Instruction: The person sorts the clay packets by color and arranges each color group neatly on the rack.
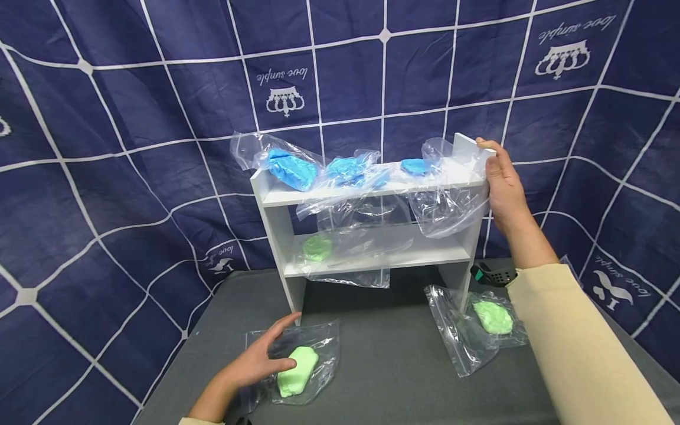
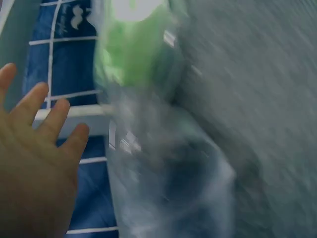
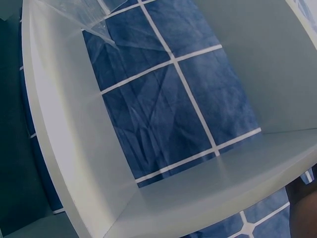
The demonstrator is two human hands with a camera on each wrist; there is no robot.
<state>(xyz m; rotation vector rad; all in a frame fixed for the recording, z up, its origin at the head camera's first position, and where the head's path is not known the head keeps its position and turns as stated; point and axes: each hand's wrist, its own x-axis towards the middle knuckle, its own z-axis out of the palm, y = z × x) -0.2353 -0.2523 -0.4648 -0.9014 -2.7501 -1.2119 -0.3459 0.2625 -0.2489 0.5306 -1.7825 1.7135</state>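
Note:
My right hand [image 1: 504,183] grips the upper right end of a white two-tier shelf [image 1: 377,258], its thumb on the near side. In the right wrist view only an edge of that hand [image 3: 303,210] shows beside the shelf's side panel. Over the table, my left hand [image 1: 252,366] is spread at a clear zip bag with a light green lump [image 1: 298,372] in it; the thumb overlaps the lump. The left wrist view has the fingers [image 2: 52,121] splayed apart, with the blurred green lump [image 2: 131,44] and its bag beside them.
Clear bags with blue lumps [image 1: 292,169] lie along the shelf's top, some draping over its front. A bagged green lump [image 1: 317,247] sits on the lower tier. Another bagged green lump [image 1: 494,317] rests on the grey table [image 1: 393,366] at right. Blue checked cloth [image 1: 350,88] hangs behind.

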